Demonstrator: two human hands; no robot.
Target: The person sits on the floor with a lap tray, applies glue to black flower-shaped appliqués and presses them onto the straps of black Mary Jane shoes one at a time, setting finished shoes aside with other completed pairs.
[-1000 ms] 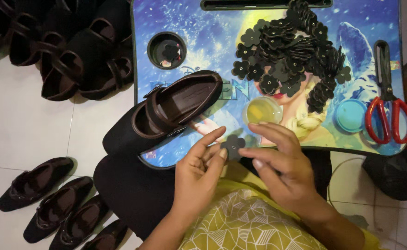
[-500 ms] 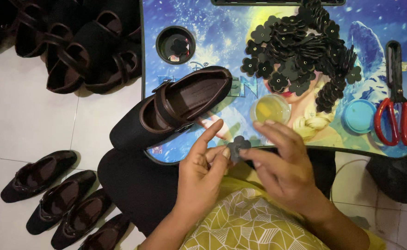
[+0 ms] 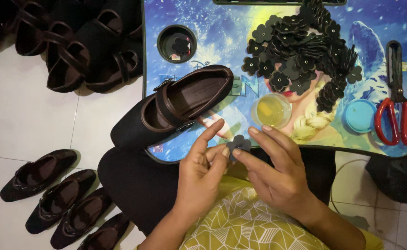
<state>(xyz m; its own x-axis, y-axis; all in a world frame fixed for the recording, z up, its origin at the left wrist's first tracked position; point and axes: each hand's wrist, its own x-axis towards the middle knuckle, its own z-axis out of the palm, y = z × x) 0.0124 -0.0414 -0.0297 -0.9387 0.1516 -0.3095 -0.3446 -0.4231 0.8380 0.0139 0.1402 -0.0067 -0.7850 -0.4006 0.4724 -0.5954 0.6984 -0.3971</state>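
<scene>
White tiled floor, colourful lap table [image 3: 203, 28], both hands' fingers [image 3: 222, 153] pinching small black flower piece [image 3: 238, 145].

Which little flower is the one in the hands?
Find the colourful table with the dark shoe lying on it. Just below its near edge, the left hand and right hand pinch one dark flower between their fingertips. All the other flowers lie heaped on the table; this one is alone.
</scene>
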